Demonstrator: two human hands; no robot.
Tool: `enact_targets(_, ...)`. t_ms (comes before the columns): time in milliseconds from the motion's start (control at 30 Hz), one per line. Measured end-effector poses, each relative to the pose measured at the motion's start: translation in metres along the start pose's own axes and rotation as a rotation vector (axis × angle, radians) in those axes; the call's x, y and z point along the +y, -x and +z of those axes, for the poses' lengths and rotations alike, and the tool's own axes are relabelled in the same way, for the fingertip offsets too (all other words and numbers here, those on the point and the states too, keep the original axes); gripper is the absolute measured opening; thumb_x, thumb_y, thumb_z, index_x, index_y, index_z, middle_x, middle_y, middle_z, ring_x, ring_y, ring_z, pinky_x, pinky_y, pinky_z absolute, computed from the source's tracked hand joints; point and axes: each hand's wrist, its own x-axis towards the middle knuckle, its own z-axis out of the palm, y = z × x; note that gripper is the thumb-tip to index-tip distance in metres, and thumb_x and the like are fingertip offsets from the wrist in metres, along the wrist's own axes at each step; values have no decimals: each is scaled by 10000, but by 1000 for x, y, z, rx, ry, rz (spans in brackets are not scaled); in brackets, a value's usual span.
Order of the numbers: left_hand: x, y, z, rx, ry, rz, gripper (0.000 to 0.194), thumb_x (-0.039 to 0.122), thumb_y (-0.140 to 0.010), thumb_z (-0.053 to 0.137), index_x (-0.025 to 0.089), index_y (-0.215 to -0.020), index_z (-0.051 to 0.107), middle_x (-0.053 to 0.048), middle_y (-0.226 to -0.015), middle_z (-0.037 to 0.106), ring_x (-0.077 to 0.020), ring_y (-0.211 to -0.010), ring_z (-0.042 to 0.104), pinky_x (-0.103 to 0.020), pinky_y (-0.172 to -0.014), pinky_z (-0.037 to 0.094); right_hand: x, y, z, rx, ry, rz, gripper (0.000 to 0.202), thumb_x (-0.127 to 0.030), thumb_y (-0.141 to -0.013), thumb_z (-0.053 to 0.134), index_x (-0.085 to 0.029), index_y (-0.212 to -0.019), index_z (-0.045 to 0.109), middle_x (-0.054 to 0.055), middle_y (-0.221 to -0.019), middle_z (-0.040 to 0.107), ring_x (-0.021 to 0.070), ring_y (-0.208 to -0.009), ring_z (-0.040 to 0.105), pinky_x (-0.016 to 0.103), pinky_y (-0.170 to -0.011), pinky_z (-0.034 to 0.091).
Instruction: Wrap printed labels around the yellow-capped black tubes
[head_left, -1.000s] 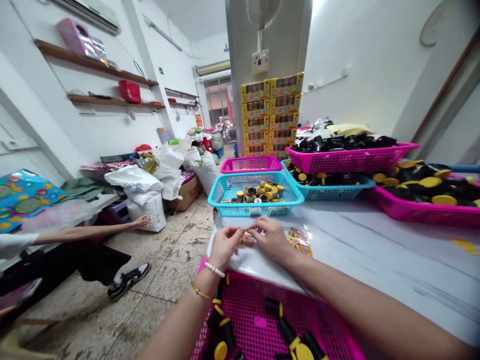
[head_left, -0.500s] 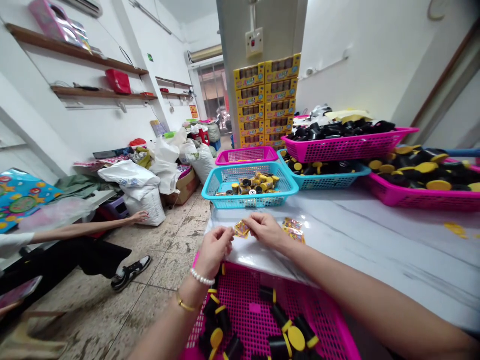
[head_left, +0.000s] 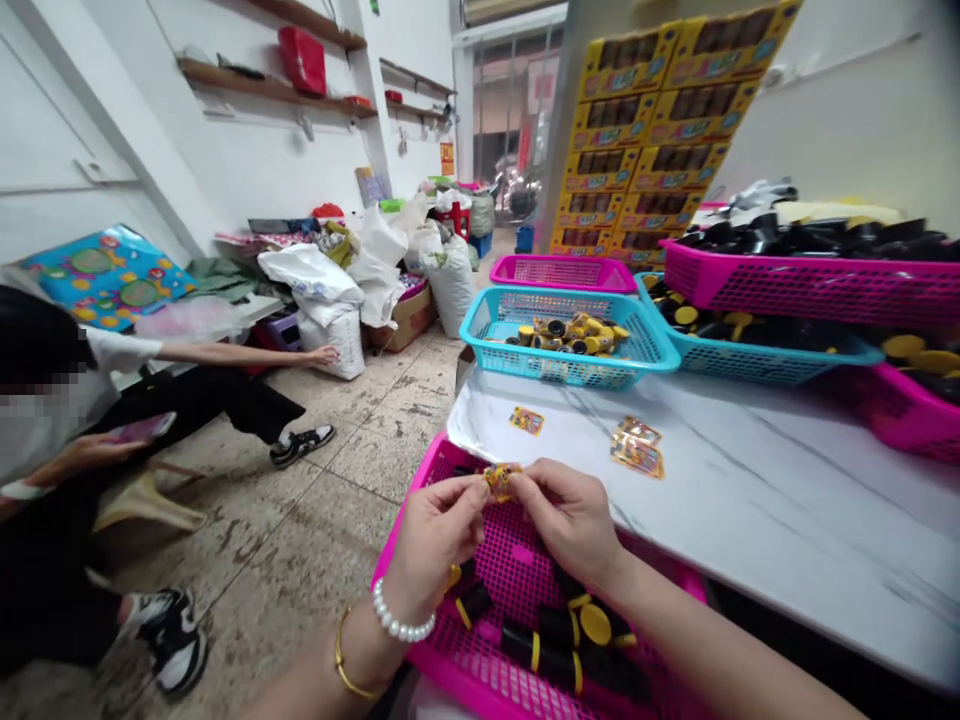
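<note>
Between both hands is a small yellow printed label [head_left: 498, 482], bent or curled, above the front pink basket. My left hand [head_left: 442, 520], with a pearl bracelet and a gold bangle on its wrist, pinches one end. The fingertips of my right hand [head_left: 566, 515] pinch the other end. Below them, the pink basket [head_left: 427, 490] holds several black cylinders [head_left: 517, 645] with yellow caps. On the white marbled table [head_left: 720, 480] lie a single flat label [head_left: 527, 420] and a small pile of similar labels [head_left: 637, 447].
A blue basket [head_left: 480, 345] with yellow wrapped cylinders stands at the table's far edge. Stacked pink and blue baskets of black parts [head_left: 825, 240] occupy the right. Yellow boxes [head_left: 660, 130] rise behind. At left, a seated person [head_left: 45, 430] holds a phone [head_left: 142, 428].
Both hands have come nearer, from the table edge to over the pink basket, still pinching a label. A single label now shows flat on the table. The view has turned.
</note>
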Motion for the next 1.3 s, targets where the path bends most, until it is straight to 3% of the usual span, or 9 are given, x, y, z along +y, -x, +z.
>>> enact_targets(133, -9, 9, -16, 94, 41, -36, 366, 402, -678, 797, 119, -901, 727, 78, -485, 391, -12, -394, 256, -166, -374, 138, -5, 7, 10, -125, 76, -85, 189, -266, -892, 576, -198, -752, 684, 23, -632, 648, 136, -562, 581, 266, -544, 462)
enact_targets(333, -10, 11, -32, 247, 45, -47, 328, 364, -594, 844, 114, -764, 719, 68, -427, 432, -19, -371, 285, -170, -364, 160, 8, 11, 27, -275, 81, -54, 209, -291, -914, 552, -186, -772, 663, 18, -650, 632, 130, -575, 567, 258, -560, 434)
enact_targets(433, -9, 10, -40, 239, 74, -78, 326, 376, -594, 843, 119, -715, 684, 79, -398, 411, -17, -350, 270, -160, -352, 150, 23, 19, 38, -433, 132, 13, 250, -335, -943, 499, -184, -816, 652, 21, -682, 632, 137, -604, 580, 252, -586, 435)
enact_targets(633, -18, 7, -49, 239, 96, -43, 338, 383, -652, 808, 144, -666, 570, 70, -386, 467, -20, -326, 321, -132, -335, 159, 43, 32, 59, -791, 620, -52, 198, -291, -898, 524, -205, -1048, 621, 108, -1031, 650, 234, -813, 652, 300, -633, 472)
enact_targets(833, -22, 4, -44, 217, 132, -87, 315, 384, -706, 765, 174, -781, 542, 83, -401, 493, -25, -305, 337, -121, -322, 149, 32, 40, 46, -971, 619, -1, 216, -146, -772, 563, -145, -982, 610, 132, -1031, 616, 210, -754, 647, 296, -642, 495)
enact_targets(967, -19, 0, -43, 186, 130, -115, 342, 330, -662, 806, 140, -876, 617, 76, -444, 505, -12, -333, 330, -124, -335, 144, 30, 32, 23, -897, 318, 102, 389, -92, -730, 583, -159, -1110, 632, 95, -974, 638, 212, -860, 628, 312, -780, 507)
enact_targets(1167, -16, -6, -36, 186, 156, -156, 306, 291, -650, 808, 128, -849, 642, 81, -463, 480, -5, -346, 320, -134, -337, 125, 24, 5, -12, -473, -359, 350, 282, -235, -816, 620, -254, -1093, 673, 34, -1016, 656, 178, -879, 636, 306, -787, 528)
enact_targets(1300, -15, -10, -27, 184, 194, -210, 315, 279, -621, 814, 136, -802, 601, 88, -481, 471, -6, -348, 346, -130, -328, 113, 21, 3, -15, -253, -501, 388, 256, -286, -802, 671, -255, -1056, 684, 33, -989, 696, 192, -893, 656, 337, -821, 540)
